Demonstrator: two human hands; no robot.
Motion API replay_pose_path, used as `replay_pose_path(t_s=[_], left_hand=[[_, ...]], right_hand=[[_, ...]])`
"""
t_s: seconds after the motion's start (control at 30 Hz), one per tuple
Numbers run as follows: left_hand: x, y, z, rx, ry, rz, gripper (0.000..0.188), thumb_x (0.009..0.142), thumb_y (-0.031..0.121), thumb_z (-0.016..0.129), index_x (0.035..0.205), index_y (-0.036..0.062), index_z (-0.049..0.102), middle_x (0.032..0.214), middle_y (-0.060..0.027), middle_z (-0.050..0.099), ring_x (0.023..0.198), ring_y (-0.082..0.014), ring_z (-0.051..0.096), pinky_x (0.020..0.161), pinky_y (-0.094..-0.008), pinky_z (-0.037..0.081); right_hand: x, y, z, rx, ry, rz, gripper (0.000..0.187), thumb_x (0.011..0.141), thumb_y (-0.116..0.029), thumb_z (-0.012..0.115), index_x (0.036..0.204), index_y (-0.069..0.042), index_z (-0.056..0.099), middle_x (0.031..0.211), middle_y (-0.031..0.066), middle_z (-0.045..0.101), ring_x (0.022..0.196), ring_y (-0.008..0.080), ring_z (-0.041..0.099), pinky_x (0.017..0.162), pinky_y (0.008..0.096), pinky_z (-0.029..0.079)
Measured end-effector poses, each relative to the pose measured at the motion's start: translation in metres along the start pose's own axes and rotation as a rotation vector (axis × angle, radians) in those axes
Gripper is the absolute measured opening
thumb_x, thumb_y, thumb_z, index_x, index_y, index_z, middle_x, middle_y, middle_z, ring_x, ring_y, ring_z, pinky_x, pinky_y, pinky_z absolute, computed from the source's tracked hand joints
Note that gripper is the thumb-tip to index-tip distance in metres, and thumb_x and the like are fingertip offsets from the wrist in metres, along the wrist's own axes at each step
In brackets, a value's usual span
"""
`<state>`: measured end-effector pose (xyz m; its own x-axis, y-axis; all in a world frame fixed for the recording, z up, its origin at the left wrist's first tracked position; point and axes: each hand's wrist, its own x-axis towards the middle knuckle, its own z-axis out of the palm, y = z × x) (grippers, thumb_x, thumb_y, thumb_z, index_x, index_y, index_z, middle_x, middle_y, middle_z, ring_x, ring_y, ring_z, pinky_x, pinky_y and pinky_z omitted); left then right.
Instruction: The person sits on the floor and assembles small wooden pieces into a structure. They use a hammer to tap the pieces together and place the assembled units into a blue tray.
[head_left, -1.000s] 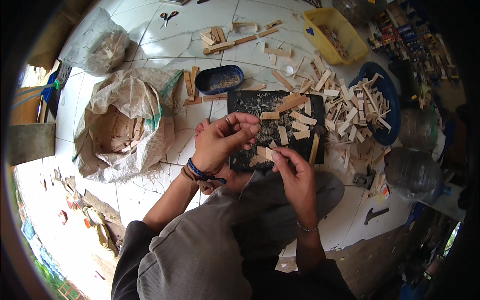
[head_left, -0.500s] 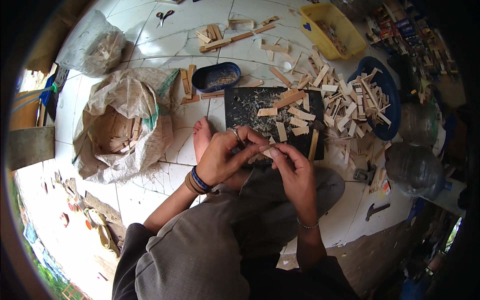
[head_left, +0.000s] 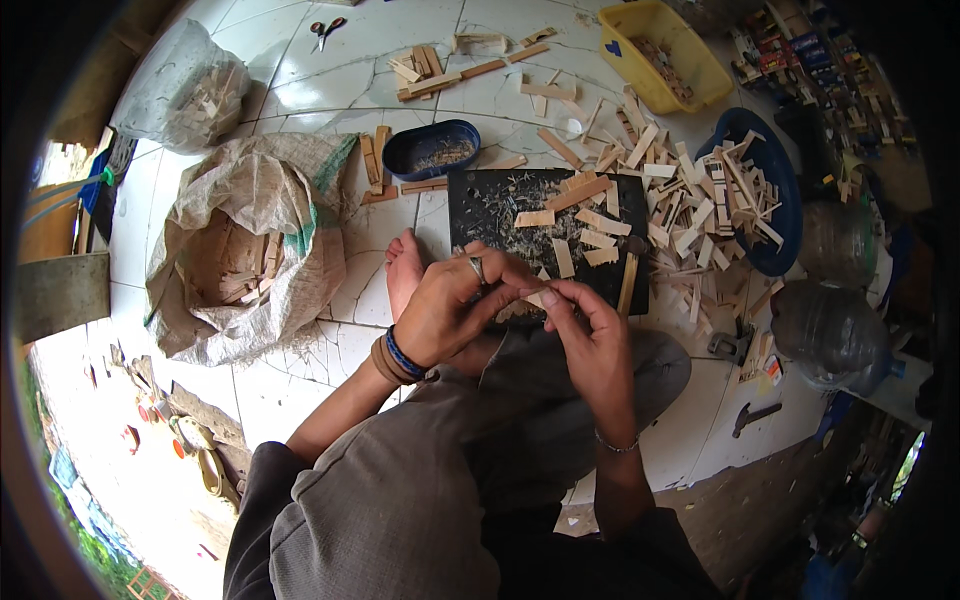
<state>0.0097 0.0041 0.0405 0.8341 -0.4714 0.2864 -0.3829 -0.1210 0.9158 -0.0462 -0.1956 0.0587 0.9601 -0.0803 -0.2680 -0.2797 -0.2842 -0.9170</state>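
Observation:
A small pale piece of wood [head_left: 537,298] is pinched between the fingertips of both hands, above my lap. My left hand [head_left: 450,305], with a ring and wristbands, closes on its left end. My right hand [head_left: 590,335] grips its right end between thumb and index finger. Fingers cover much of the piece. Just beyond the hands lies a black board [head_left: 480,205] strewn with wood shavings. Several flat wood strips [head_left: 563,257] rest on it. At its right edge is a hammer [head_left: 629,275] with a wooden handle.
To the right, cut wood pieces [head_left: 690,215] heap beside a blue basin [head_left: 785,180]. A yellow tub [head_left: 640,60] stands behind. At left are an open woven sack [head_left: 180,250] and a plastic bag [head_left: 165,85]. A blue oval tray [head_left: 400,165], scissors [head_left: 322,35] and another hammer [head_left: 757,417] lie on the tiles.
The wood piece between my fingers has tipped slightly, and less of its face shows. Both hands stay nearly in the same place.

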Motion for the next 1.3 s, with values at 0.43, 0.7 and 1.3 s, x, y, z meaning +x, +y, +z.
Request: replay_pose_path(t_s=[0.43, 0.7, 1.3], left_hand=[[-0.004, -0.009, 0.005, 0.213, -0.020, 0.150, 0.023, 0.089, 0.003, 0.072, 0.111, 0.0103, 0.074, 0.106, -0.0063, 0.074, 0.095, -0.0258, 0.069, 0.087, -0.0399, 0.045], [-0.012, -0.009, 0.011, 0.300, 0.014, 0.183, 0.035, 0.083, -0.002, 0.075, 0.115, 0.0121, 0.073, 0.109, -0.0049, 0.073, 0.094, -0.0251, 0.068, 0.091, -0.0411, 0.045], [-0.024, -0.010, 0.021, 0.310, 0.131, 0.014, 0.052, 0.090, -0.001, 0.078, 0.126, 0.0117, 0.042, 0.101, 0.0028, 0.077, 0.084, -0.0182, 0.073, 0.119, -0.0690, 0.017]], right_hand=[[0.000, 0.002, 0.000, 0.002, -0.005, -0.014, 0.025, 0.104, -0.022, 0.068, 0.115, -0.001, 0.075, 0.086, 0.0050, 0.075, 0.073, 0.0078, 0.067, 0.063, 0.0257, 0.049], [-0.003, -0.002, 0.000, 0.018, -0.047, 0.042, 0.024, 0.106, -0.018, 0.065, 0.118, 0.001, 0.072, 0.088, -0.0001, 0.067, 0.080, 0.0061, 0.059, 0.073, 0.0222, 0.047], [-0.049, 0.089, -0.047, -0.534, 0.311, 0.159, 0.045, 0.101, -0.027, 0.071, 0.131, 0.000, 0.053, 0.117, 0.0206, 0.065, 0.109, 0.0349, 0.063, 0.094, 0.0449, 0.049]])
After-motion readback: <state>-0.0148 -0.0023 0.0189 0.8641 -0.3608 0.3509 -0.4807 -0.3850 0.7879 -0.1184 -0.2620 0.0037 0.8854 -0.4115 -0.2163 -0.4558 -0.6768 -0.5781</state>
